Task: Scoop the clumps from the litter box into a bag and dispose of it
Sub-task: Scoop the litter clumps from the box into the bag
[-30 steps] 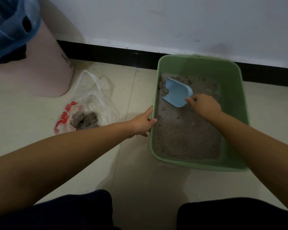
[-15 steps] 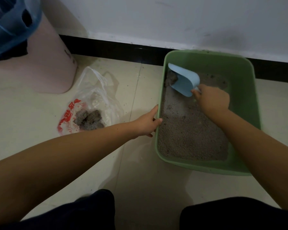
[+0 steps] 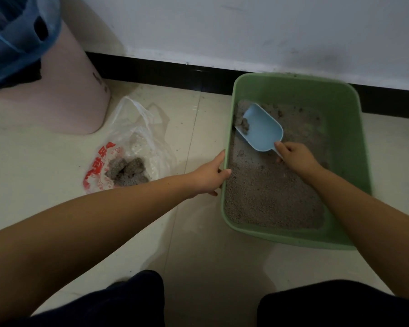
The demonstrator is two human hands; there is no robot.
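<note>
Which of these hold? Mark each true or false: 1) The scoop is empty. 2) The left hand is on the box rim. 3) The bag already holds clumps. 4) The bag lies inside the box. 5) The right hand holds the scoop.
1) False: the scoop carries a clump near its front.
2) True: the left hand grips the rim of the box.
3) True: grey clumps lie in the bag.
4) False: the bag lies on the floor, left of the box.
5) True: the right hand grips its handle.
</note>
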